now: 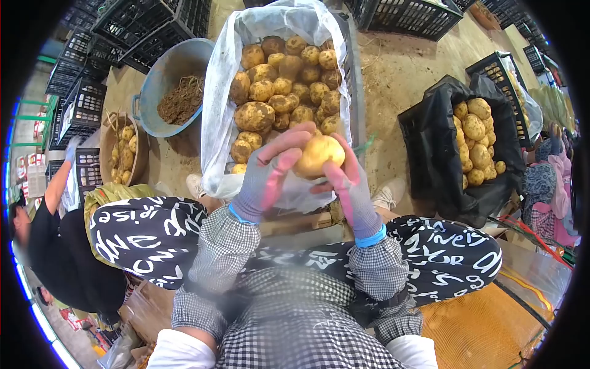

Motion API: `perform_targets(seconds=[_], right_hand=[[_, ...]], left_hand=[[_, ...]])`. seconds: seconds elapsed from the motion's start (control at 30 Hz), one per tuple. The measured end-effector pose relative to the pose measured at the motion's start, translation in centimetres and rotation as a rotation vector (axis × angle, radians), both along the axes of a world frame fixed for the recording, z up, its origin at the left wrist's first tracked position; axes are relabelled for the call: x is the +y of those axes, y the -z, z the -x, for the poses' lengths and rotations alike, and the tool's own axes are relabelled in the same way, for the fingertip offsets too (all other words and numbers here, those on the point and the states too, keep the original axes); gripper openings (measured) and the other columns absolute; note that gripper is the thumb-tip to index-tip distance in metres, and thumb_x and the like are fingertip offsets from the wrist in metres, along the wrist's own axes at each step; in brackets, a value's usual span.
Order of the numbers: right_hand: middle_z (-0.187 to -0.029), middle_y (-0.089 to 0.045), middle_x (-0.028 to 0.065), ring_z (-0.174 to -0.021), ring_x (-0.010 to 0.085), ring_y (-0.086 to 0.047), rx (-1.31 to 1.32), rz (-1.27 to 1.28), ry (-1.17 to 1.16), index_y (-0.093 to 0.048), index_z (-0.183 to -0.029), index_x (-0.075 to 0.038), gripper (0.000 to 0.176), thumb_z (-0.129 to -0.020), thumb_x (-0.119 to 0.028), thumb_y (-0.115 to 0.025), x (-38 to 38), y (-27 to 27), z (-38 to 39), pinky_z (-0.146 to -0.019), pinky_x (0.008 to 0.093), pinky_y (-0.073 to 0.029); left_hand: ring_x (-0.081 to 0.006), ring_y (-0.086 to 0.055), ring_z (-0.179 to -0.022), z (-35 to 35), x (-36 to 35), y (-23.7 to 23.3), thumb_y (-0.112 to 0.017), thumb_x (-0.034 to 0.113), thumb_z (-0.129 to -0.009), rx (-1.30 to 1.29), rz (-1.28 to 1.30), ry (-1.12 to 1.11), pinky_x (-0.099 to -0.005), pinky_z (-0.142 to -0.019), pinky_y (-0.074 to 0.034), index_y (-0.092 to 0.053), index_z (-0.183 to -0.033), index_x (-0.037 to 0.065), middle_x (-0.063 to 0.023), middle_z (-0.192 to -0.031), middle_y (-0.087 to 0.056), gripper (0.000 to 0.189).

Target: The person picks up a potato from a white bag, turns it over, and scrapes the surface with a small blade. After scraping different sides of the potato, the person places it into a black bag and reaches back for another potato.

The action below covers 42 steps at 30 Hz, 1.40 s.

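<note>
A pale, clean-looking potato [321, 156] is held up in front of me between both hands. My left hand [273, 169], in a grey and pink glove, curls its fingers against the potato's left and far side. With thumb and fingers, my right hand [351, 192], gloved alike, grips the right side. Just beyond and below them stands a crate with a white liner [215, 104], holding many soil-covered potatoes [255, 115]. Part of that pile is hidden by my hands.
A blue tub [144, 101] with soil and a brown basket [141, 161] of potatoes stand at the left. A black-lined crate [424, 123] of paler potatoes is at the right. Black crates [405, 18] stand beyond. Another person [67, 258] works at the left.
</note>
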State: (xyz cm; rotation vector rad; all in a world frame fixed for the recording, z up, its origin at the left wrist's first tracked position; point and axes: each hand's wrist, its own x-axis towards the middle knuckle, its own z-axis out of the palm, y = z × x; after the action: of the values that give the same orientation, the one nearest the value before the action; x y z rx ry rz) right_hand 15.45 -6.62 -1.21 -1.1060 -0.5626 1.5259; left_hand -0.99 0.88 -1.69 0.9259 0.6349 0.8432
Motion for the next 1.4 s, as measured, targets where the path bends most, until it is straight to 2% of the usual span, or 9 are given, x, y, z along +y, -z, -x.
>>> perform_targets(seconds=[0.03, 0.17, 0.27, 0.47, 0.63, 1.03, 1.23, 1.3, 1.4], right_hand=[[-0.144, -0.042, 0.0131, -0.125, 0.0234, -0.052, 0.051, -0.097, 0.000, -0.023, -0.152, -0.002, 0.090, -0.085, -0.028, -0.077, 0.1, 0.8, -0.1, -0.095, 0.0335, -0.053], [-0.147, -0.038, 0.0128, -0.134, 0.0242, -0.043, 0.051, -0.364, 0.171, -0.024, -0.151, -0.001, 0.105, -0.070, -0.016, -0.089, 0.6, 1.8, 0.7, -0.112, 0.0392, -0.039], [-0.141, -0.044, 0.0128, -0.130, 0.0245, -0.048, 0.089, -0.311, 0.165, -0.030, -0.149, -0.005, 0.095, -0.069, 0.003, -0.080, 0.7, 0.5, 0.3, -0.108, 0.0389, -0.043], [-0.133, -0.052, 0.0144, -0.118, 0.0237, -0.057, 0.074, -0.068, 0.297, -0.030, -0.148, -0.001, 0.084, -0.076, 0.000, -0.075, 0.8, 0.6, -1.9, -0.098, 0.0357, -0.051], [-0.139, -0.048, 0.0154, -0.129, 0.0245, -0.050, 0.161, -0.142, 0.271, -0.027, -0.149, 0.004, 0.072, -0.096, -0.033, -0.058, 0.7, 1.2, -3.2, -0.109, 0.0379, -0.040], [-0.133, -0.051, 0.0162, -0.118, 0.0254, -0.056, 0.066, -0.138, 0.345, -0.027, -0.149, 0.002, 0.085, -0.083, -0.026, -0.074, 0.7, 0.7, -2.8, -0.101, 0.0363, -0.048], [-0.135, -0.051, 0.0156, -0.122, 0.0256, -0.056, 0.145, -0.072, 0.342, -0.031, -0.148, 0.001, 0.069, -0.093, -0.027, -0.062, 0.6, 1.7, -2.8, -0.100, 0.0399, -0.049], [-0.136, -0.051, 0.0158, -0.122, 0.0261, -0.056, 0.098, -0.160, 0.390, -0.031, -0.149, 0.000, 0.068, -0.094, -0.027, -0.060, 0.7, 1.5, -3.2, -0.099, 0.0415, -0.051], [-0.138, -0.050, 0.0164, -0.122, 0.0267, -0.056, 0.018, -0.201, 0.510, -0.032, -0.149, 0.000, 0.067, -0.094, -0.028, -0.058, 0.1, -0.9, -4.9, -0.099, 0.0429, -0.051]], left_hand=[[-0.0219, -0.045, -0.134, -0.2, -0.1, -0.4, -0.071, 0.022, -0.090, -0.009, -0.047, 0.009, -0.0365, -0.115, -0.033, -0.048, -0.141, 0.001, -0.0128, -0.141, -0.050, 0.059], [-0.0212, -0.046, -0.133, -1.1, -0.3, -2.0, -0.066, 0.020, -0.094, 0.052, 0.024, -0.018, -0.0340, -0.113, -0.036, -0.053, -0.136, -0.001, -0.0127, -0.139, -0.052, 0.049], [-0.0217, -0.046, -0.132, -1.5, 0.0, -1.8, -0.065, 0.028, -0.095, 0.099, 0.051, 0.051, -0.0339, -0.112, -0.037, -0.048, -0.140, -0.001, -0.0127, -0.140, -0.052, 0.056], [-0.0217, -0.045, -0.133, -3.5, 2.0, -0.9, -0.065, 0.042, -0.094, 0.248, -0.117, 0.223, -0.0341, -0.112, -0.037, -0.037, -0.148, 0.000, -0.0118, -0.144, -0.048, 0.075], [-0.0164, -0.044, -0.132, -5.6, 2.4, -1.1, -0.081, 0.022, -0.081, 0.142, -0.094, 0.306, -0.0323, -0.112, -0.036, -0.027, -0.152, 0.000, -0.0099, -0.144, -0.045, 0.092], [-0.0183, -0.044, -0.132, -5.2, 2.1, -1.9, -0.083, 0.031, -0.080, 0.077, -0.032, 0.267, -0.0333, -0.111, -0.037, -0.032, -0.149, -0.003, -0.0106, -0.144, -0.044, 0.092], [-0.0185, -0.054, -0.123, -5.4, 3.3, 1.4, -0.065, 0.038, -0.094, 0.224, -0.045, 0.163, -0.0313, -0.101, -0.046, -0.057, -0.132, 0.000, -0.0098, -0.130, -0.060, 0.054], [-0.0194, -0.061, -0.101, -5.0, 5.2, 2.7, -0.061, 0.039, -0.095, 0.427, -0.055, 0.153, -0.0322, -0.087, -0.049, -0.064, -0.120, 0.002, -0.0084, -0.107, -0.065, 0.045], [-0.0283, -0.063, -0.092, -3.8, 10.2, 5.7, -0.063, 0.033, -0.090, 1.040, -1.016, -0.066, -0.0401, -0.081, -0.050, -0.067, -0.109, 0.008, -0.0132, -0.097, -0.066, 0.032]])
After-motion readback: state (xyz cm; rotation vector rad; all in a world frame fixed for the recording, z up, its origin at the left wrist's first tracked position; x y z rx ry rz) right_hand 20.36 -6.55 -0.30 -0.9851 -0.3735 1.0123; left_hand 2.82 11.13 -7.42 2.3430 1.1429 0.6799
